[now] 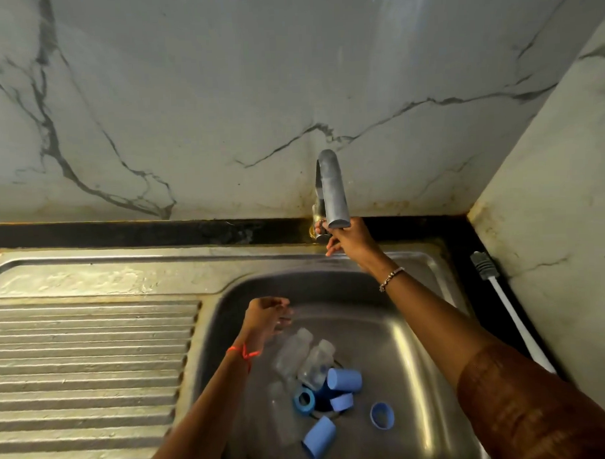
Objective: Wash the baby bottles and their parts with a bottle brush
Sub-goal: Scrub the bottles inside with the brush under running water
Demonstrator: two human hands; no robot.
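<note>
Stainless steel sink basin [418,345]: blue plastic caps and rings [320,438] on its floor by the drain, two clear plastic baby bottles [293,353] lying beside them. Left hand [264,316] over basin, loosely curled, holding nothing. White-handled bottle brush [509,308] right of basin. Right hand [351,243] behind basin, pinching grey metal tap [332,190] at its base.

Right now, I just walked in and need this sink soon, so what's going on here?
A person stands at the steel sink. Their right hand grips the tap handle at the base of the tap; no stream of water shows. The left hand hovers over the basin, fingers loosely curled, holding nothing. Two clear bottles and several blue caps lie loose in the basin. The bottle brush lies untouched on the counter to the right, so no scrubbing is under way.
</note>
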